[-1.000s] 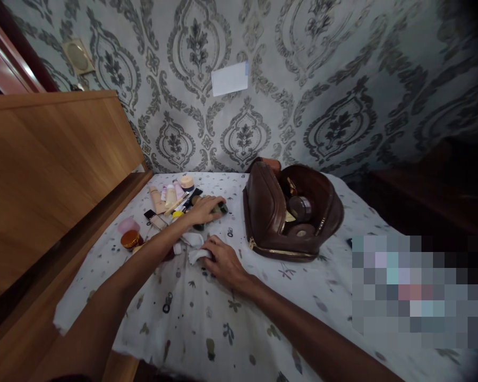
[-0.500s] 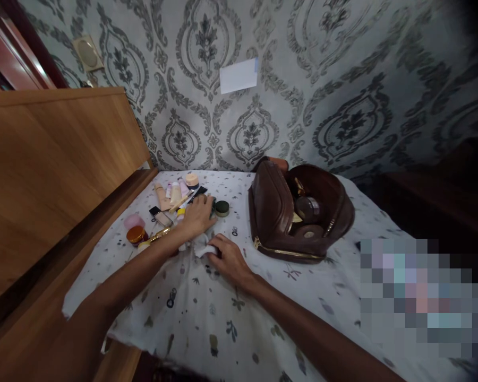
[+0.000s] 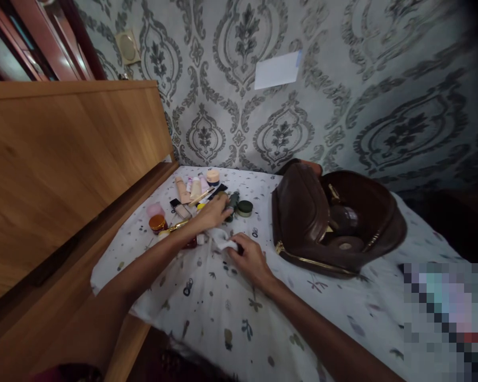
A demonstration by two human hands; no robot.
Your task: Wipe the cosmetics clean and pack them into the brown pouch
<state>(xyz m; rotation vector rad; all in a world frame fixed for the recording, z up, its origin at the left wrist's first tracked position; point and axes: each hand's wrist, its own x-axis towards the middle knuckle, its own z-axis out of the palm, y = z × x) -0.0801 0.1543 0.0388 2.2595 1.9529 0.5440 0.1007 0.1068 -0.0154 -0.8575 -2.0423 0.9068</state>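
Note:
My left hand (image 3: 213, 213) hovers over a cluster of cosmetics, palm down, thumb apart from the fingers. Its fingertips are beside a dark green tube (image 3: 233, 200); whether they touch it I cannot tell. A round dark green jar (image 3: 245, 208) stands just to the right. My right hand (image 3: 250, 258) pinches a crumpled white wipe (image 3: 220, 240), which trails left under my left wrist. Near my left forearm are an amber jar (image 3: 158, 223), a pink round item (image 3: 155, 210) and a small bottle with a black cap (image 3: 180, 209). My forearm partly covers a dark red bottle.
An open brown leather bag (image 3: 302, 212) with round containers inside stands to the right. Tubes (image 3: 196, 188) and a peach-lidded jar (image 3: 213, 176) sit at the back left. A wooden panel (image 3: 75, 154) borders the left side; the patterned sheet (image 3: 223, 302) covers the surface.
The view has shifted, so everything appears further right. My left hand has drawn slightly back from the green tube, which now shows more. My right hand still pinches the wipe.

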